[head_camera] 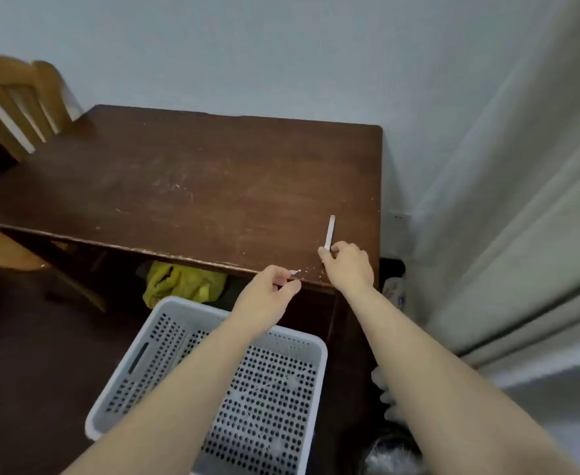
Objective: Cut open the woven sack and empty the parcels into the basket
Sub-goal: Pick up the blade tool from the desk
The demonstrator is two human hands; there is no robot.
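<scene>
Fingers of the right hand (348, 265) are curled closed around the lower end of a thin pale strip-like tool (329, 232), which sticks upward and away over the table's near right corner; what kind of tool it is cannot be told. Fingers of the left hand (269, 291) are bent, thumb and forefinger pinched on a small white scrap (294, 272) right at the table's front edge. Both bare forearms reach forward from the bottom of the view. Beneath them, nearest the viewer, a white perforated plastic basket (165, 313) sits on the dark floor, with only faint pale bits showing on its bottom. Just beyond it, under the table, lies crumpled yellow material (182, 281). Farther on spreads the scratched dark brown wooden table (185, 176), set against a pale wall. A wooden chair (17, 101) stands at the far left. No woven sack can be seen.
</scene>
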